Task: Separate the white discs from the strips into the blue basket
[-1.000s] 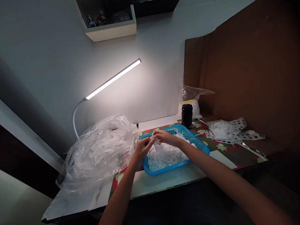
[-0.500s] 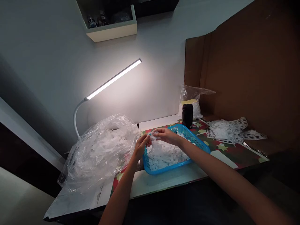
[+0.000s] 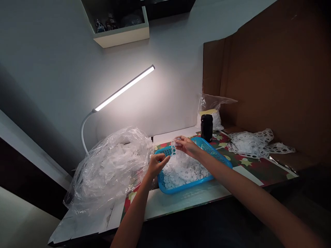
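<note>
My right hand [image 3: 188, 146] pinches a white perforated sheet [image 3: 173, 148] with round holes above the blue plastic basket [image 3: 178, 189]. Many small white discs [image 3: 190, 174] lie inside the basket. At the basket's left rim, my left hand [image 3: 156, 164] is closed, its fingers curled and the thumb pointing toward the sheet. Whatever those fingers hold, if anything, is hidden. The two hands are apart.
Left of the basket lies a large clear plastic bag [image 3: 111, 168] of white material, under a lit desk lamp [image 3: 124, 89]. A black jar [image 3: 207, 127] and a clear bag [image 3: 218, 120] stand behind; punched sheets [image 3: 248, 144] are piled right, beside a cardboard panel [image 3: 269, 75].
My hands were together at the sheet and have separated. The right hand moved slightly up and right with the sheet; the left dropped a little toward the basket's rim.
</note>
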{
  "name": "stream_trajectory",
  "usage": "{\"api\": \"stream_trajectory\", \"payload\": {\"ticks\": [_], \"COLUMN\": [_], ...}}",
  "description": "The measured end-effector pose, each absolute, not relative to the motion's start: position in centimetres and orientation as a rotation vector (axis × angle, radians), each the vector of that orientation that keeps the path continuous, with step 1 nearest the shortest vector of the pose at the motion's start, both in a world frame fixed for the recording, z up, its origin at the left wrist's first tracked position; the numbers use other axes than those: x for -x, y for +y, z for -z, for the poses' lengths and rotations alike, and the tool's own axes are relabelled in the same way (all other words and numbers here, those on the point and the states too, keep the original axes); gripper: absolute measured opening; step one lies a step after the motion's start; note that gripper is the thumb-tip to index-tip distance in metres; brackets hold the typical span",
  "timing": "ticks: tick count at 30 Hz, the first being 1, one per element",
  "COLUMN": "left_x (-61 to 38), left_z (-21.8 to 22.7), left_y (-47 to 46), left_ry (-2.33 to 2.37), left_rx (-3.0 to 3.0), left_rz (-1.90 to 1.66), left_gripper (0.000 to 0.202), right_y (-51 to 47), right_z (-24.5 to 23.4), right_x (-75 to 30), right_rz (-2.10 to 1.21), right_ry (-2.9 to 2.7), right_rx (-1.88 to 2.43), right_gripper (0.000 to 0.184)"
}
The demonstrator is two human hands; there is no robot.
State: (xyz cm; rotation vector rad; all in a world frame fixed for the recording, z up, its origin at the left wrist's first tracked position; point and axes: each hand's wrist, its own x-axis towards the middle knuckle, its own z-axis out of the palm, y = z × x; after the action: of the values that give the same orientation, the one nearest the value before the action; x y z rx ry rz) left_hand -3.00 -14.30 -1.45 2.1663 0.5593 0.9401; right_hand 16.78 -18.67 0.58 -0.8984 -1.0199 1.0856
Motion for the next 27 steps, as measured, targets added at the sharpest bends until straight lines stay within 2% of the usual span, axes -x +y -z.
{"api": "stream_trajectory", "payload": {"ticks": [13, 27], "left_x": [2.8, 3.1], "left_z": [1.2, 0.7], "left_y": [-14.5, -14.9], "left_ry": [0.579, 0.520], "left_rx": [-2.194, -2.160], "left_rz": [-0.922, -0.809], "left_gripper": [0.025, 0.024], "right_y": [-19.6, -20.0], "right_z": [-0.7, -0.9], "right_x": [-15.6, -15.0], "right_rz": [-1.203, -1.287], "right_ry": [-1.337, -1.449], "right_rx": [0.944, 0.773], "right_gripper": [0.017, 0.020]}}
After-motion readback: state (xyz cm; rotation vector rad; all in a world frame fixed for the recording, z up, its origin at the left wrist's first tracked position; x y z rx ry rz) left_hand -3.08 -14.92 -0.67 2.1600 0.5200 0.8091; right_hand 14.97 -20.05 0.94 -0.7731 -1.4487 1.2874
